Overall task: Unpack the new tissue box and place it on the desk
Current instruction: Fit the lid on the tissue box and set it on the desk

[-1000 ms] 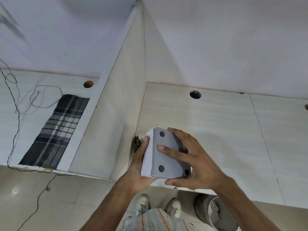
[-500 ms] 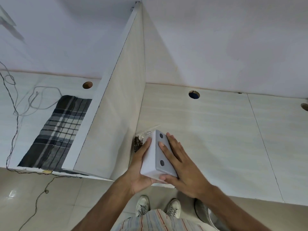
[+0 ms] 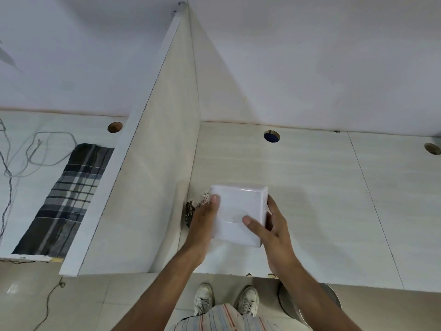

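A white tissue box is held over the pale desk, close to the desk's left partition. Its white top with an oval opening outline faces me. My left hand grips the box's left side, thumb on top. On the right side my right hand holds it, thumb lying across the top face. A crumpled clear wrapper with dark print lies on the desk by the partition, partly hidden behind my left hand.
An upright partition divides this desk from the left one, where a plaid cloth and loose wires lie. A cable hole sits at the desk's back. A metal bin stands below the desk edge.
The box has been turned over: its grey underside with dark dots faced me before, now the white top does. Both hands shifted their grip with it.
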